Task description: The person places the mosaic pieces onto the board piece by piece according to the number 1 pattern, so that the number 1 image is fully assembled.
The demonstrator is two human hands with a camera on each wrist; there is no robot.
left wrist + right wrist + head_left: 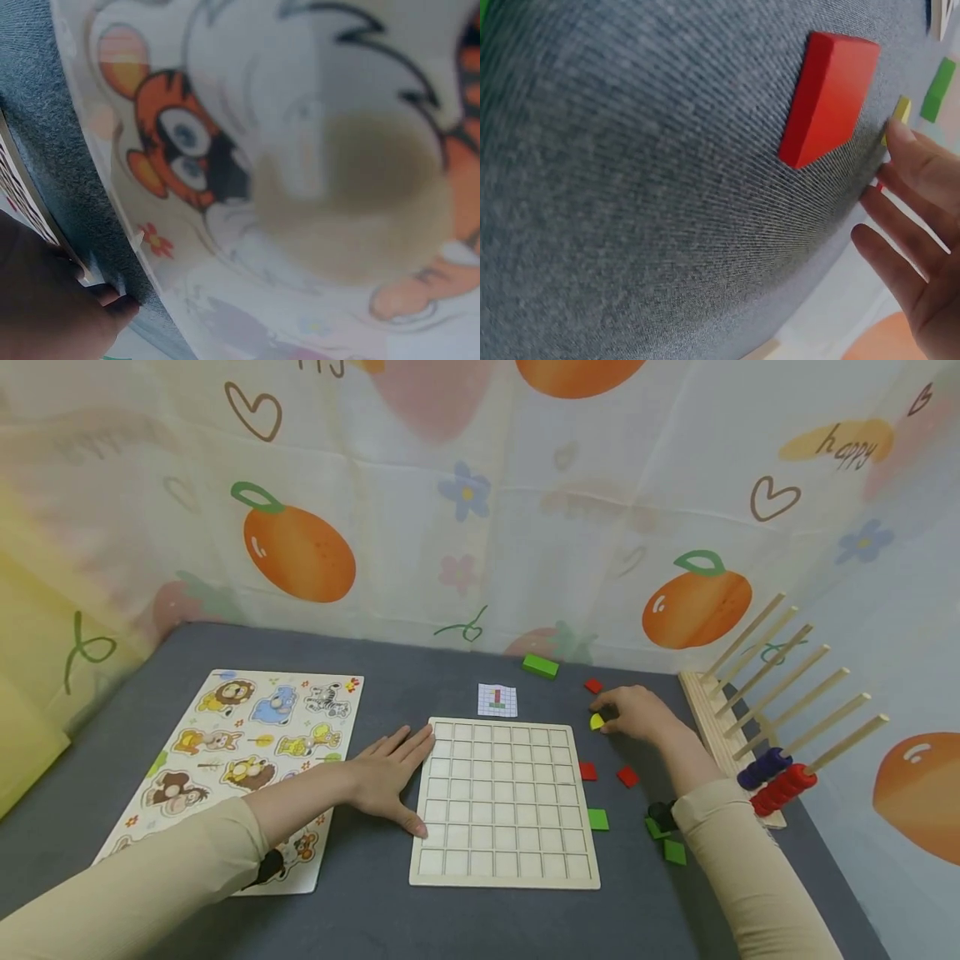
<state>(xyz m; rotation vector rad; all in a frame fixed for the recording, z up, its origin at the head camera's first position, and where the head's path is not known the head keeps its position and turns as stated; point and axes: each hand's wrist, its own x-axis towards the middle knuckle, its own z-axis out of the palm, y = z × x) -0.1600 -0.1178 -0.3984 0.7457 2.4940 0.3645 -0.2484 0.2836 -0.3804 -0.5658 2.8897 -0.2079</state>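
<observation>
My left hand [386, 777] lies with fingers spread along the left edge of a pale wooden grid board [504, 887]. In the left wrist view, part of that hand [60, 300] shows at the board's edge. Beyond the board's upper right corner, my right hand [637, 714] pinches a small yellow block [596, 722] between thumb and index finger, close over the table. The right wrist view shows the thumb against the yellow block [904, 110], the other fingers loosely extended. A red block [831, 97] lies nearer that camera. Above the board sits a small pattern card [497, 700].
An animal puzzle board [255, 743] lies at left. At right stands a wooden rack [708, 718] of slanted pegs with blue and red beads [782, 789]. Several red blocks [627, 777] and green blocks [541, 666] are scattered around the board. A printed curtain [405, 527] hangs behind.
</observation>
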